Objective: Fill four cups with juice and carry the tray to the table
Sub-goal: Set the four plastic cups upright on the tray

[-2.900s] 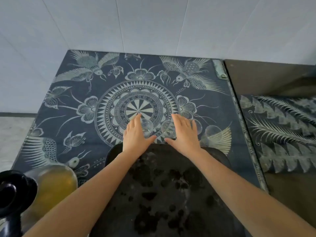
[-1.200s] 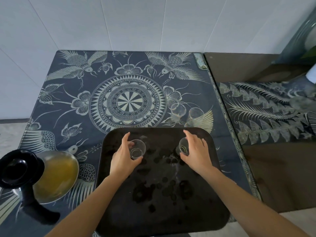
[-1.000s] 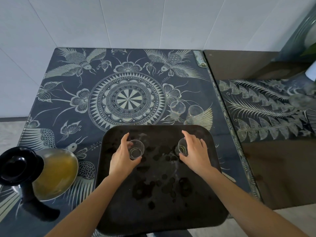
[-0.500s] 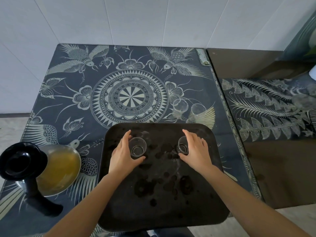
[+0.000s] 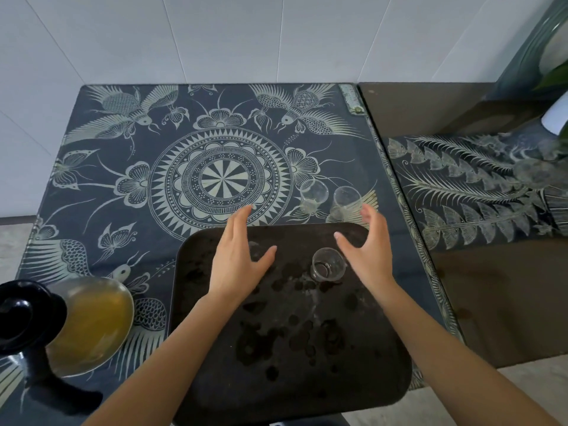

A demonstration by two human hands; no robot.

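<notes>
A black tray (image 5: 292, 364) lies on the near part of the patterned table. One empty clear cup (image 5: 327, 265) stands on it, just left of my right hand (image 5: 368, 253). A second clear cup (image 5: 256, 249) shows faintly between the thumb and fingers of my left hand (image 5: 239, 259). Both hands are open with fingers spread, over the tray's far edge, and hold nothing. Two more empty cups (image 5: 313, 195) (image 5: 345, 201) stand on the cloth beyond the tray; my right fingertips are close to the right one. A glass jug of yellow juice (image 5: 89, 321) stands at the left.
The jug's black lid and handle (image 5: 21, 321) fill the lower left corner. The dark blue patterned cloth (image 5: 221, 176) covers the table up to a white tiled wall. A lower brown surface with a fern-patterned runner (image 5: 479, 186) adjoins on the right.
Both hands carried a cup from the cloth onto the tray, set them down and let go. They now move forward, open, towards the two cups on the cloth.
</notes>
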